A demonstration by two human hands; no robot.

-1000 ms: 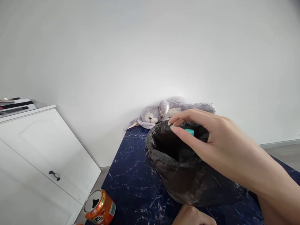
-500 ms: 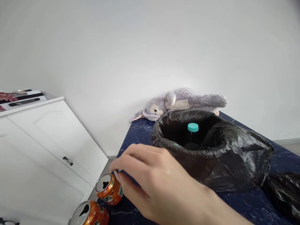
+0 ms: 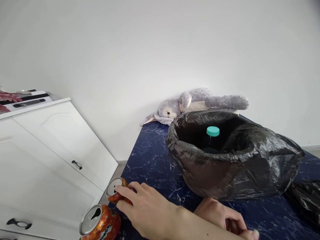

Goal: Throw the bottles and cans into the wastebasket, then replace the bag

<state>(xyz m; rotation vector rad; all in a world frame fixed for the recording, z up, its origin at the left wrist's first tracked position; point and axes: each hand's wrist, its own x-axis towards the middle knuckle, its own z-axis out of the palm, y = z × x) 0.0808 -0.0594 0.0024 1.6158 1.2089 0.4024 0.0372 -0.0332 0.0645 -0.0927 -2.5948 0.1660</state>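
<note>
Left of your right grip (image 3: 147, 213) stands one white cabinet (image 3: 50, 146). Two orange cans lie tipped at the tabletop (image 3: 150, 156) edge. The nearer can (image 3: 100, 223) is just below the grip. The farther can (image 3: 115, 190) is inside it, thumb and fingers wrapped across its body, probably because it lies sideways. To the right, your left grip (image 3: 220, 216) curls at the foot of one black bag (image 3: 237, 170), perhaps steadying it; I cannot tell if it holds anything. One teal-capped bottle (image 3: 213, 131) stands inside the bag, with one plush toy (image 3: 195, 101) beyond.
</note>
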